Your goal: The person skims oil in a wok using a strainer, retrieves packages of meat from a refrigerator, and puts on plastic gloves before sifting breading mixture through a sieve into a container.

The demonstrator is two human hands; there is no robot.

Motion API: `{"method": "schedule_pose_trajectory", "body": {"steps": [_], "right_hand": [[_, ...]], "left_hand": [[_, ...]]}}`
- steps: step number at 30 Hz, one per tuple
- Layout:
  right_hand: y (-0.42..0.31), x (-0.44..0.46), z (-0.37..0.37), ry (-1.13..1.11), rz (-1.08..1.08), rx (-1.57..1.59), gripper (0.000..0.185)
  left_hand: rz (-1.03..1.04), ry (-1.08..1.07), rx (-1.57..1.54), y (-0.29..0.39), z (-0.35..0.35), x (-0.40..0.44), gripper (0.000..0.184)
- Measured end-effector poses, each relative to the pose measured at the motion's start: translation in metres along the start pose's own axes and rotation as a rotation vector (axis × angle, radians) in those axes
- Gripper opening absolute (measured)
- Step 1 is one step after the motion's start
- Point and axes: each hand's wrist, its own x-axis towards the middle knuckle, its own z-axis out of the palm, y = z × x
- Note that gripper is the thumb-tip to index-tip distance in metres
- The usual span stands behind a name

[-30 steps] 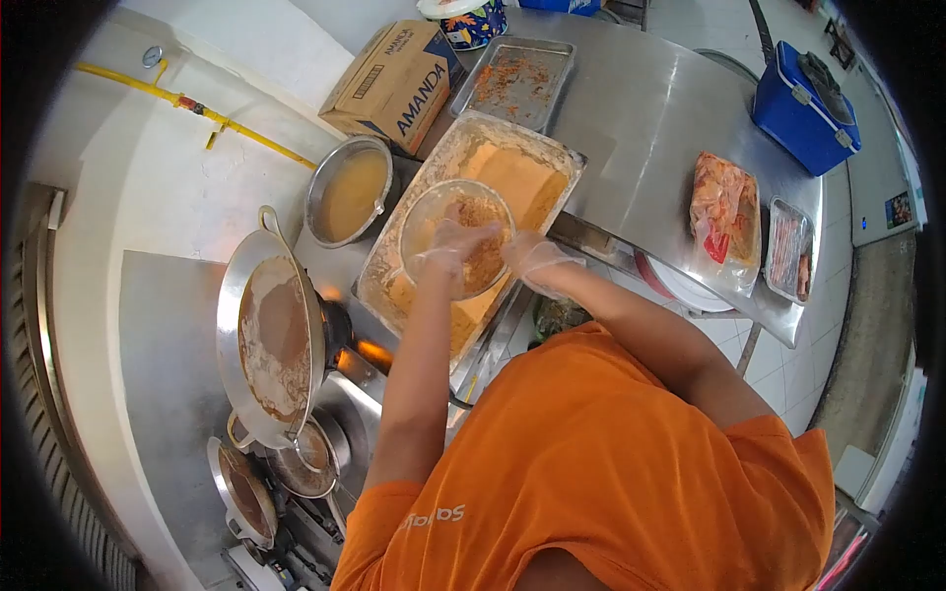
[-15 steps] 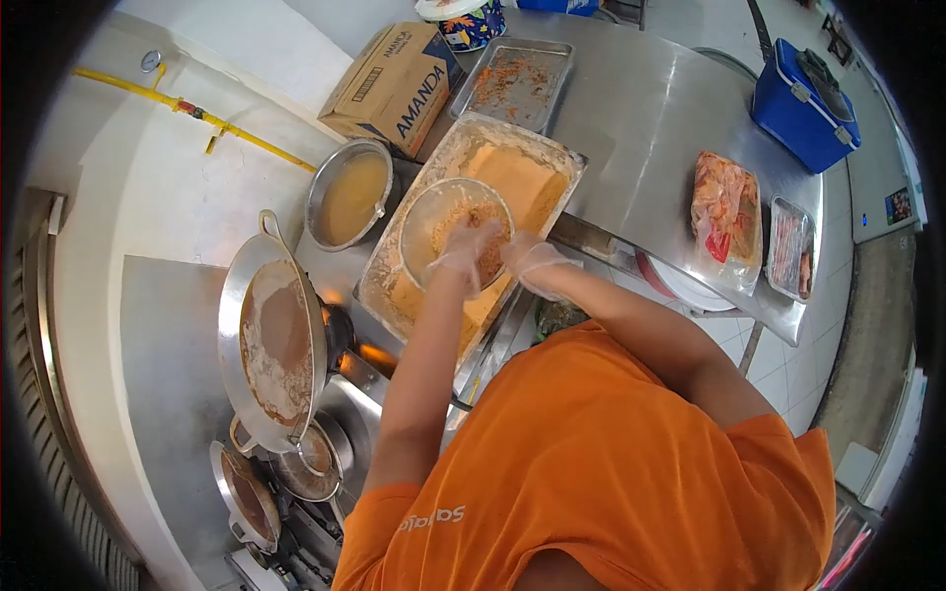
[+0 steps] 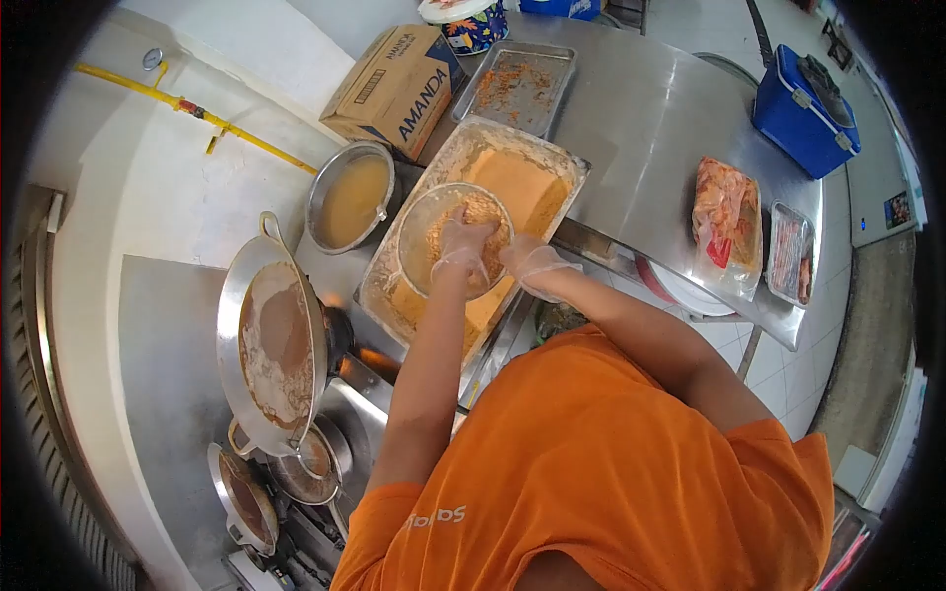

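A round strainer (image 3: 418,223) rests in a large rectangular metal tray (image 3: 576,172) of pale orange breading flour (image 3: 522,187). Crumbly coated bits (image 3: 483,209) lie inside the strainer. My left hand (image 3: 463,244), in a clear plastic glove, reaches into these bits with fingers stretched over them; its fingertips are partly hidden. At the strainer's right rim, my right hand (image 3: 532,264), also gloved, has its fingers closed on the edge.
A pot of cloudy liquid (image 3: 350,202) stands left of the tray. Beyond it a wok of bubbling oil (image 3: 281,340) sits over a burner flame. A carton (image 3: 394,89) and a crumb-strewn tray (image 3: 517,89) lie behind; bagged meat (image 3: 727,212) is on the steel table (image 3: 641,128).
My left hand has shifted slightly within the strainer, exposing more coated bits above it. My right hand stays at the rim. The burner flame shows less.
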Motion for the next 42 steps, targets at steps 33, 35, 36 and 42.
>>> {"method": "schedule_pose_trajectory", "body": {"steps": [33,35,36,42], "right_hand": [[0.032,0.020,-0.005,0.027,-0.131,-0.007,0.033],[0.040,0.027,-0.006,-0.049,-0.311,-0.336,0.033],[0.040,0.026,-0.003,-0.051,-0.313,-0.337,0.033],[-0.008,-0.021,-0.011,0.001,-0.057,0.134,0.041]], "left_hand": [[0.195,-0.251,0.224,-0.009,-0.021,-0.004,0.091],[0.296,-0.269,0.295,-0.004,-0.027,-0.024,0.092],[0.288,-0.258,0.363,0.014,-0.030,-0.042,0.089],[0.161,0.228,0.122,0.026,0.005,-0.033,0.078]]}}
